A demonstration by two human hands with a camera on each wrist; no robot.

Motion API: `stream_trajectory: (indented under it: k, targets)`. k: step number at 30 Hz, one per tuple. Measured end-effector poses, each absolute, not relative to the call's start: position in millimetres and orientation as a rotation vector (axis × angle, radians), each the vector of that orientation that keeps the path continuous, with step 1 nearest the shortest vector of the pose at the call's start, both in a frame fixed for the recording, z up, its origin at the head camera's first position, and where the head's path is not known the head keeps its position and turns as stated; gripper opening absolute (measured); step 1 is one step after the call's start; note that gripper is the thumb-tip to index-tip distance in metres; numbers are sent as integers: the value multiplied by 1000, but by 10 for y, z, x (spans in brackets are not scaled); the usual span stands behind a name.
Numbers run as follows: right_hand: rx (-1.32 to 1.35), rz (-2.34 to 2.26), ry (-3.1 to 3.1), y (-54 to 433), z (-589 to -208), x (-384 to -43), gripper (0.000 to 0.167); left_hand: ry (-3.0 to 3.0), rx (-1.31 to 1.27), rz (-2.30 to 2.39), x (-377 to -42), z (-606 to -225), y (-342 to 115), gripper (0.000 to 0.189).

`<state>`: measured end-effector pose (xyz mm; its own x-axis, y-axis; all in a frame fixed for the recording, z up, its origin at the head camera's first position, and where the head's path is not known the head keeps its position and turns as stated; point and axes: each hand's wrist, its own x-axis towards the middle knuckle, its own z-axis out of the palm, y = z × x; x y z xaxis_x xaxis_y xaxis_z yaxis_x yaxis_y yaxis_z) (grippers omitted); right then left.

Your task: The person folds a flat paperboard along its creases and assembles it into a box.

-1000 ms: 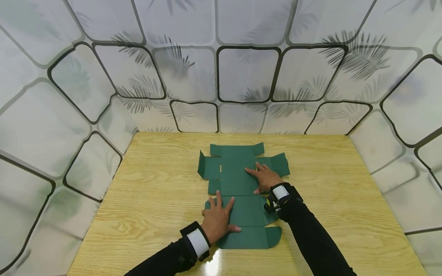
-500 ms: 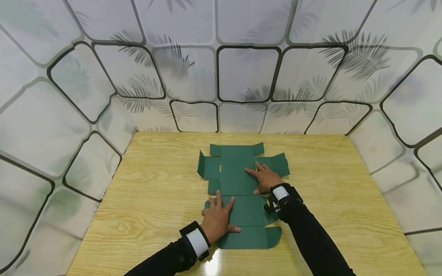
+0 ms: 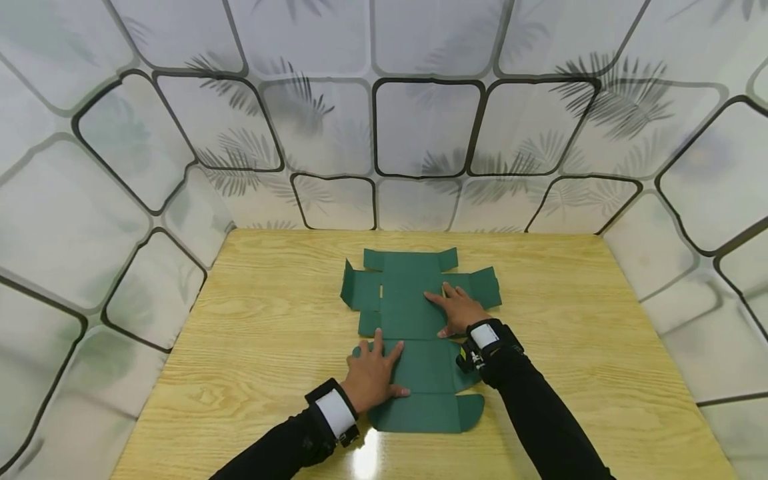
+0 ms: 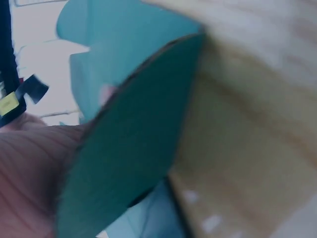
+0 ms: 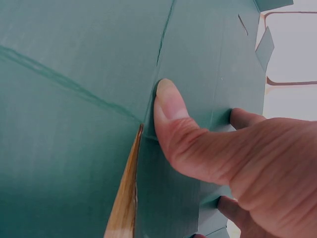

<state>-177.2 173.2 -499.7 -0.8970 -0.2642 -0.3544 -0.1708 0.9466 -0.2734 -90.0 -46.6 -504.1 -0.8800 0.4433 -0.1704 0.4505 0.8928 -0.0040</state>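
Note:
A dark green cardboard box blank lies unfolded on the table, with creases and several side flaps. My left hand rests with spread fingers on the left side of its nearer half, thumb on the panel. In the left wrist view, a rounded flap stands up from the table beside that hand. My right hand lies spread across the right side of the farther half. In the right wrist view, the right thumb touches the cardboard near where creases meet, beside a narrow gap showing the wood.
The light wood-grain table extends around the cardboard. Patterned fabric with dark outlines and leaf prints encloses the back and sides. Far flaps at the left and right tilt upward.
My left hand has shifted slightly left, and the head view has shifted a little too. The right hand keeps its place on the cardboard.

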Motion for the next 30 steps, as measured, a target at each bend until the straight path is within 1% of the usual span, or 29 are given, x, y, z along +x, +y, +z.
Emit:
stream_trajectory:
  k: [6,10,13,17,21,25,30]
  targets:
    - [-292,-352,2689,1739,-4994,-1780,88,2932,638,239,-1160,-4773,-519,63]
    - [-282,-334,2695,1744,-5008,-1797,88,2890,640,490,-1424,-4614,-502,57]
    - [-264,-343,2689,1739,-5015,-1805,88,2734,557,670,-1644,-4579,-442,65]
    - [-244,-359,2678,1736,-5020,-1803,88,2552,318,824,-1919,-4647,-313,78]
    - [-245,-327,2698,1742,-5025,-1802,89,2448,89,934,-2165,-4749,-184,87]
    - [-242,-329,2707,1733,-5011,-1791,89,2473,-44,1017,-2367,-4841,-144,92]
    - [-252,-340,2698,1734,-4993,-1770,88,2526,-146,1127,-2522,-4917,-189,93]
